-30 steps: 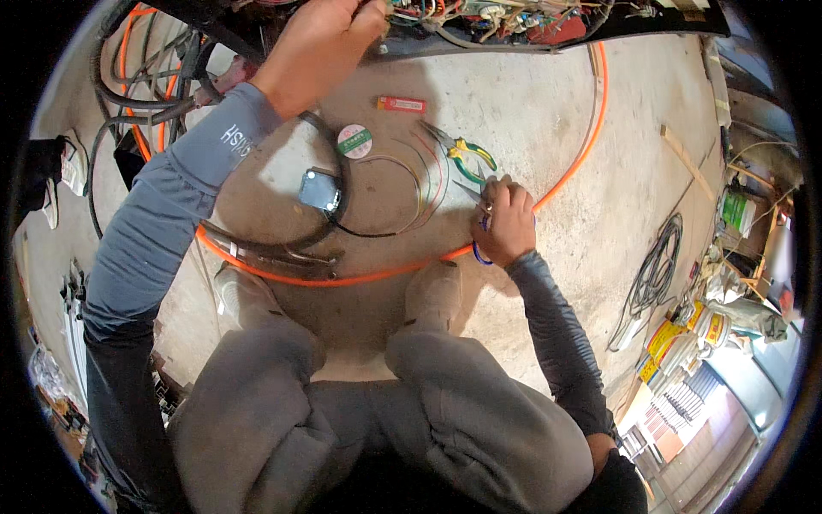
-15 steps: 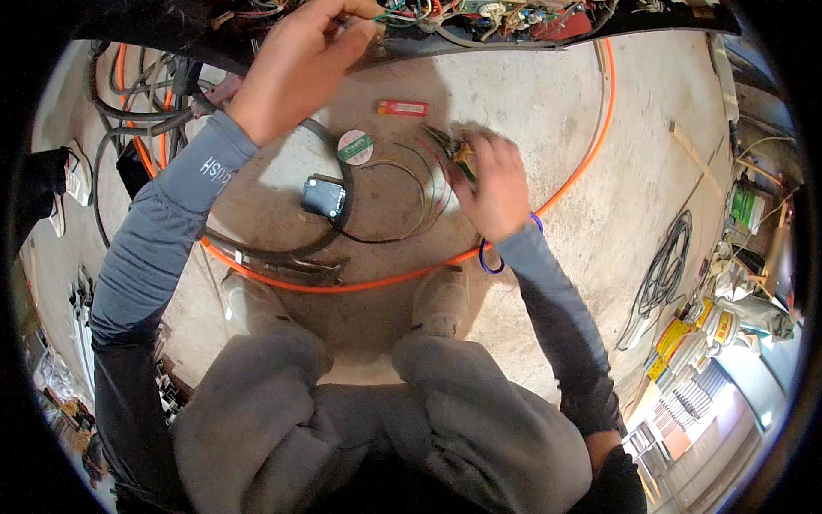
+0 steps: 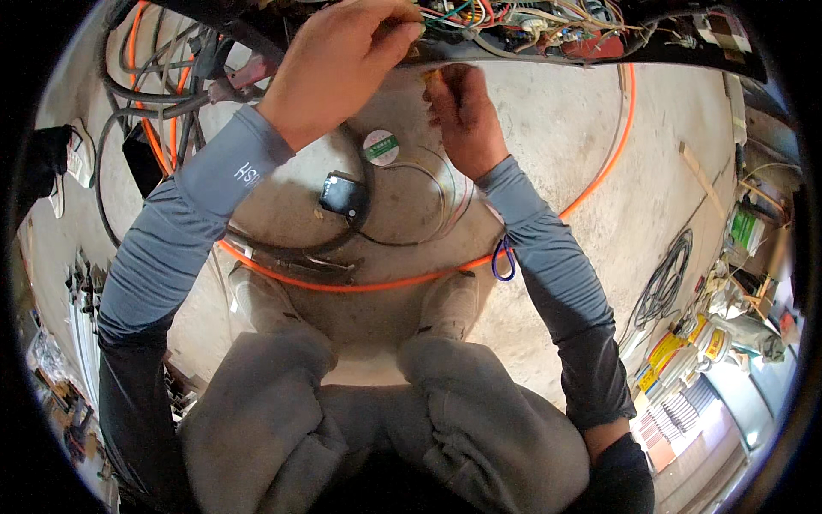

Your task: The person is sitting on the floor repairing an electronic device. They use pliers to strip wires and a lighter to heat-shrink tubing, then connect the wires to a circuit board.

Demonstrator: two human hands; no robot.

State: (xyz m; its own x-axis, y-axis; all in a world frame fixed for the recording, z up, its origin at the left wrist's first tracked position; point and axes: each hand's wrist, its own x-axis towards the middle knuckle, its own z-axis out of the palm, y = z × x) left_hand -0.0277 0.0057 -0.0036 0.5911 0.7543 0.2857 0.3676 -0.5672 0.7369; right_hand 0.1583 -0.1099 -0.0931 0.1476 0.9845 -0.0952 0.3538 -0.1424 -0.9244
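Observation:
My left hand point(image 3: 347, 73) reaches to the top edge, thumb and fingers pinched together at a thin wire point(image 3: 441, 14) of a tangled bundle. The bundle lies in a long black housing point(image 3: 479, 53) with bare electronics. Just below it, my right hand point(image 3: 469, 120) is closed, a small orange-yellow thing point(image 3: 431, 77) showing at its fingertips; most of it is hidden. On the floor under my hands are a round white and green disc point(image 3: 381, 147), a small black device point(image 3: 342, 196) with a lit top, and thin loose wires point(image 3: 441, 193).
An orange hose point(image 3: 394, 285) curves around the work spot. Thick black cables point(image 3: 103, 163) pile up at the left, near another person's shoe point(image 3: 80, 154). A coil of black cable point(image 3: 666, 278) and assorted clutter point(image 3: 728, 334) lie at the right.
My right hand has moved up from the floor to just beneath the housing. The red packet on the floor is out of sight. My left hand stays at the wires; the view has shifted slightly.

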